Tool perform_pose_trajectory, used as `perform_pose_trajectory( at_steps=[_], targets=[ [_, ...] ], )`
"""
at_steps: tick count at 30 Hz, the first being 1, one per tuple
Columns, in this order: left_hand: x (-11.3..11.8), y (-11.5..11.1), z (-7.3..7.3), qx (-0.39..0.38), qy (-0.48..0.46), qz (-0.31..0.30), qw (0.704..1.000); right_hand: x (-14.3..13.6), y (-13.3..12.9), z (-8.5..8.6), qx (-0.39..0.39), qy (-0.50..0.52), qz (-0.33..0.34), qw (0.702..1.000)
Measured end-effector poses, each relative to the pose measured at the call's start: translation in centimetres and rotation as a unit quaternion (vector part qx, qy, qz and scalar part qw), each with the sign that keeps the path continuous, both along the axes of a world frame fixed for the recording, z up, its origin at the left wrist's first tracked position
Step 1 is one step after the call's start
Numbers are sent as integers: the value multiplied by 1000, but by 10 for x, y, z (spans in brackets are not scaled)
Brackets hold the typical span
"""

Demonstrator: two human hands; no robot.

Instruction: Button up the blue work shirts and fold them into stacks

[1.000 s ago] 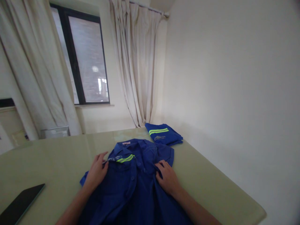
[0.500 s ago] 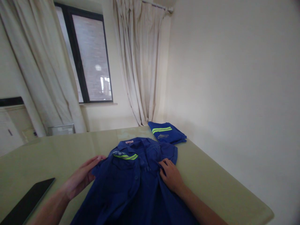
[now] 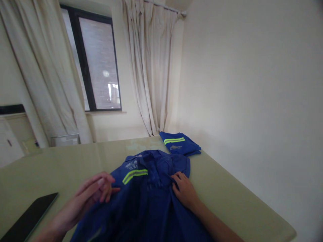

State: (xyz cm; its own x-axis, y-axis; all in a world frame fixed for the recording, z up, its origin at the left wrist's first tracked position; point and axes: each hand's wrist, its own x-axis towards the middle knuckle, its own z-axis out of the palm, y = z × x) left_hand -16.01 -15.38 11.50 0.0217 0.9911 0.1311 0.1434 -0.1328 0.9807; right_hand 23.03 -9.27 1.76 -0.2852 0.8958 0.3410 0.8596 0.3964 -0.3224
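Blue shirt, spread on table.
Left hand half-curled at its left edge; right hand palm-down, fingers bent on its right front; neither grip can be confirmed. Fabric creased, yellow-green chest band.

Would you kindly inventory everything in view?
table: 1, pale green, foreground
spread garment: 1, blue-yellow, on table
folded garment: 1, blue-yellow, table's far right
flat slab: 1, black, table's left
window: 1, black frame, far wall
curtains: 2, cream, flanking window
curtain rod: 1, grey, top
walls: 2, cream, far, right
dark strip: 1, black, far left
framed item: 1, grey, behind table
left hand: 1, bare, spread garment's left
right hand: 1, bare, spread garment's right
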Motion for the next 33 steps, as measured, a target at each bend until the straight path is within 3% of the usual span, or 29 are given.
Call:
perform_pose_trajectory(
  at_steps=[2, 5, 7, 10, 15, 19, 21, 25, 28, 30, 33],
  targets=[
    [-5, 8, -20, 7, 136, 25, 990, 0, 0, 1, -3, 0, -1, 1000],
    [-15, 24, -58, 17, 288, 159, 944, 0, 0, 1, -3, -2, 1, 1000],
    [-18, 27, -78, -15, 320, 138, 937, 0, 0, 0, -1, -1, 0, 1000],
    [-11, 16, -88, -35, 327, 23, 944, 0, 0, -1, 1, -3, -2, 1000],
    [22, -12, -85, -16, 334, -94, 938, -1, 0, 0, 1, -6, -4, 1000],
    [22, 2, -76, 5, 343, -139, 929, 0, 1, 0, 1, -6, 1, 1000],
    [2, 23, -65, 12, 393, -108, 913, 0, 1, -1, 3, -5, 5, 1000],
    [-55, 60, -43, 0, 554, 151, 819, 0, 2, -2, 7, -5, 2, 1000],
    [-75, 63, -31, 61, 592, 309, 742, 1, 1, -3, 10, -4, -2, 1000],
    [-63, 56, -25, 120, 575, 332, 738, 1, 3, -5, 13, 0, 2, 1000],
    [-15, 43, -33, 155, 535, 205, 805, -2, 11, -7, 18, 2, 30, 999]
  ],
)
